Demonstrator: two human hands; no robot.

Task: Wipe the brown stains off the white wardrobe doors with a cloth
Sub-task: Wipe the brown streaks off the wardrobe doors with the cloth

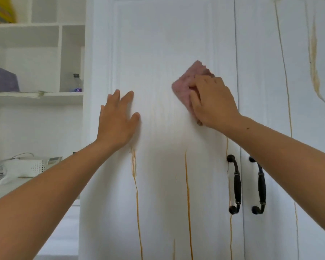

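The left white wardrobe door [158, 44] fills the middle of the view. Thin brown drip stains [188, 194] run down its lower half, and a smeared one [133, 166] starts under my left wrist. My right hand [212, 104] holds a pink cloth [184, 85] pressed against the door's upper right part, fingers curled over it. My left hand [118, 117] lies flat on the door with fingers spread. The right door [270, 91] carries long brown streaks, the widest one [314, 59] near its right side.
Two dark handles [235, 184] [260, 186] sit where the doors meet. Open white shelves [36, 94] to the left hold a plastic bottle [77, 83], a purple-grey box [4, 81] and a yellow container [2, 10]. A white perforated basket [32, 167] rests on a surface below.
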